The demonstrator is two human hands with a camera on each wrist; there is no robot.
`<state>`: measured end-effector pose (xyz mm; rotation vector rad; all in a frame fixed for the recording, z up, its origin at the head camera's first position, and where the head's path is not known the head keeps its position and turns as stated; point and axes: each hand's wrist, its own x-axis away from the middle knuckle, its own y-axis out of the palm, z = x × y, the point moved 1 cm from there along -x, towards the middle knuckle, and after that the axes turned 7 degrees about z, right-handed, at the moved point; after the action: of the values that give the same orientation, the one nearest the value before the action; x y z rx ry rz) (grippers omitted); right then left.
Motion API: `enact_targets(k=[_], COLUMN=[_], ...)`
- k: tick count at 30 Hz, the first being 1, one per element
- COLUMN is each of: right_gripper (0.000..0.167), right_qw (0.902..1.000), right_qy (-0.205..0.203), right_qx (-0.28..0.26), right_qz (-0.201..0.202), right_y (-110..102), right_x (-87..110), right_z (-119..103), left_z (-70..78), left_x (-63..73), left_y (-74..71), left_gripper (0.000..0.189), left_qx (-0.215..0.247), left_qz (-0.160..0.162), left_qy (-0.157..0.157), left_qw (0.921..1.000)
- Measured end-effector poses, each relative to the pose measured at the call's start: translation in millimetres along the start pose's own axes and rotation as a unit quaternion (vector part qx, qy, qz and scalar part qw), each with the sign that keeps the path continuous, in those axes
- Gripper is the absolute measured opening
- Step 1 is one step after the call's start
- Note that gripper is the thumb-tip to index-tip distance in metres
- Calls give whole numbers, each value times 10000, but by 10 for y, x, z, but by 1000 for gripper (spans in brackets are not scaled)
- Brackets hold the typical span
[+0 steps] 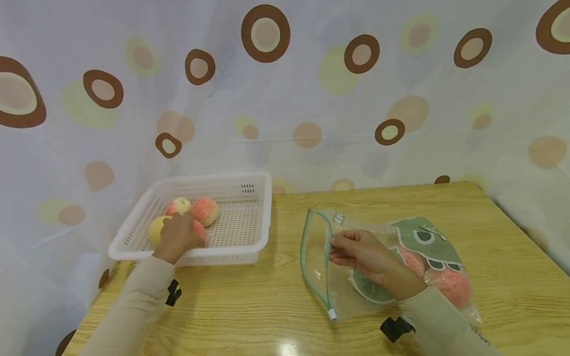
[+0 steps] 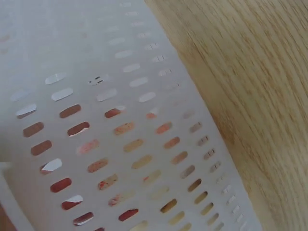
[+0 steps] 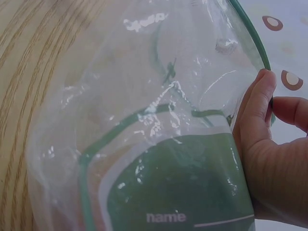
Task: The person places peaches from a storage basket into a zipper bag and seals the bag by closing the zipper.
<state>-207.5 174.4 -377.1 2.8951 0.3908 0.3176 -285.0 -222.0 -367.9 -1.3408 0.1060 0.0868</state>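
In the head view, my left hand [image 1: 177,236] reaches over the near rim of a white plastic basket [image 1: 242,249]. Its fingers curl over a pink peach [image 1: 199,230], whose right side shows beside them. A yellowish fruit [image 1: 157,231] touches the hand's left side, and two more pink-and-cream peaches lie just behind it. The left wrist view shows only the slotted basket wall [image 2: 144,120], with fruit colours through the slots. My right hand [image 1: 365,254] pinches the green-edged mouth of a clear zip bag [image 1: 343,297], holding it apart. Pink peaches [image 1: 452,287] lie inside the bag.
The basket and the bag lie on a wood-grain table [image 1: 252,307], basket at left, bag at right. Behind the table hangs a pale curtain [image 1: 291,93] with brown rings. A white slider [image 1: 332,314] sits at the near end of the bag's zip.
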Motion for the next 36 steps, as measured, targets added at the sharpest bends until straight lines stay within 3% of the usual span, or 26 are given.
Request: enact_targets(k=[5, 7, 11, 14, 17, 22, 26, 30, 32, 36], right_gripper=[13, 12, 11, 11, 11, 12, 13, 14, 14, 14], right_qw=[10000, 10000, 9999, 10000, 10000, 10000, 10000, 10000, 10000, 10000], right_qy=[6, 12, 14, 19, 21, -4, -8, 6, -7, -30], right_qx=[55, 66, 48, 15, -17, -58, -81, -99, -86, -65], right_qz=[14, 43, 91, 81, 56, -4, -13, -7, -23, -39], right_y=[5, -1, 2, 5, 0, -5, -6, -11, -13, -14], right_x=[-15, -15, -14, -14, -12, -7, -11, -16, -18, -13], right_z=[-1, -6, -18, -19, -13, -3, 0, -5, -6, -12], left_z=[6, 49, 234, 421, 623, 931, 1138, 1336, 1422, 1543], left_x=[26, 55, 161, 268, 385, 583, 715, 850, 906, 967], left_y=[-44, -83, -234, -346, -409, -402, -290, -139, -52, 160], left_gripper=[24, 34, 63, 68, 71, 73, 69, 68, 69, 69], left_qx=[496, 775, 1227, 1579, 1979, 2471, 3010, 3602, 3778, 3906], left_qz=[522, 824, 1095, 1204, 1398, 1692, 1591, 1217, 998, 634], left_qy=[377, 566, 759, 819, 993, 1681, 2103, 2297, 2369, 2459], left_qw=[9967, 9920, 9835, 9767, 9651, 9392, 9165, 8959, 8895, 8849])
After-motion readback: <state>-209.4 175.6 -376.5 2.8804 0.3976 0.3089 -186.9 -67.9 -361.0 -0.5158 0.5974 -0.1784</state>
